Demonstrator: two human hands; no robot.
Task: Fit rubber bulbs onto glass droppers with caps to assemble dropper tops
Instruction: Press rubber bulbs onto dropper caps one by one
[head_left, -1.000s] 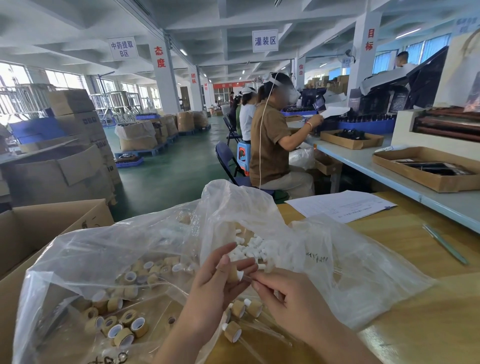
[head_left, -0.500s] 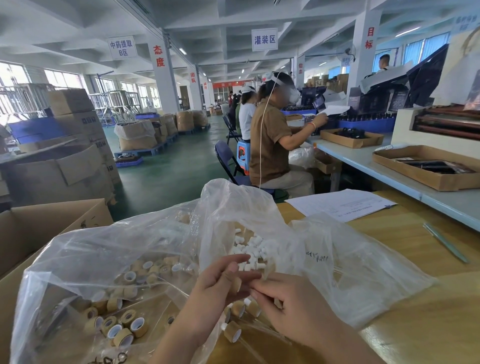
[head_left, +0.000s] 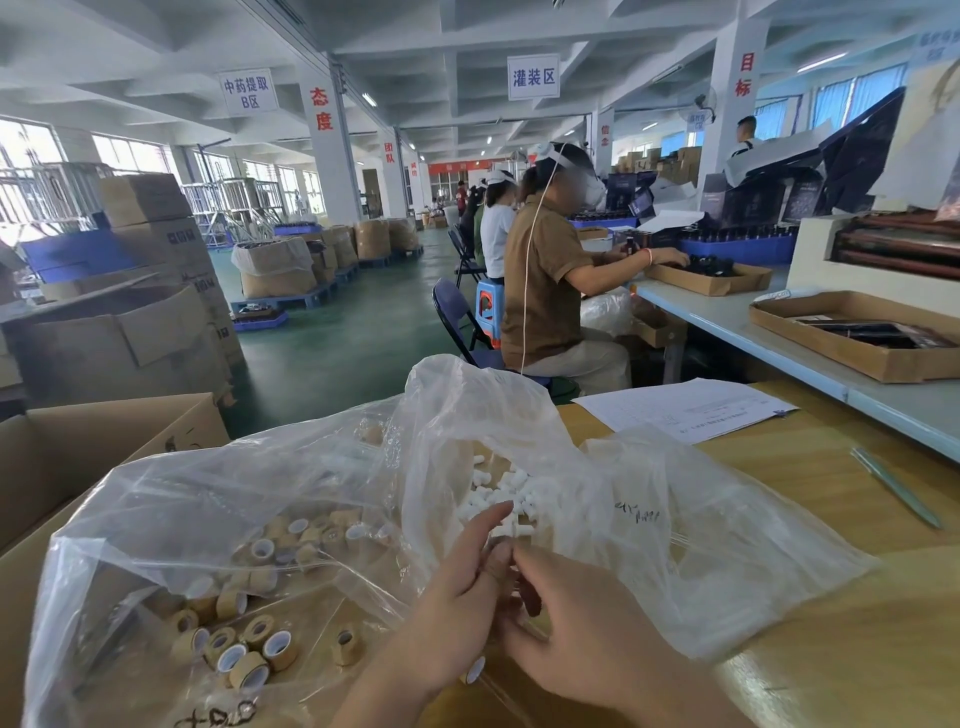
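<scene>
My left hand (head_left: 457, 603) and my right hand (head_left: 566, 623) meet over the table's near edge, fingers pinched together around a tan dropper cap (head_left: 500, 564) that shows between them. The glass tube and bulb are hidden by my fingers. Behind my hands a clear plastic bag (head_left: 701, 545) holds a heap of white rubber bulbs (head_left: 498, 493). To the left another clear bag (head_left: 156, 519) holds several tan caps with white liners (head_left: 244, 644). One cap (head_left: 474, 670) peeks out below my left wrist.
A wooden table (head_left: 831, 467) carries a printed sheet (head_left: 685, 408) and a green pen (head_left: 896, 487). An open cardboard box (head_left: 78, 447) stands at the left. A seated person (head_left: 550, 291) works at a blue-edged bench (head_left: 779, 343) with cardboard trays ahead on the right.
My hands have closed tighter together and now cover the cap and the white tip that showed a second ago. My left forefinger has stretched out forward.
</scene>
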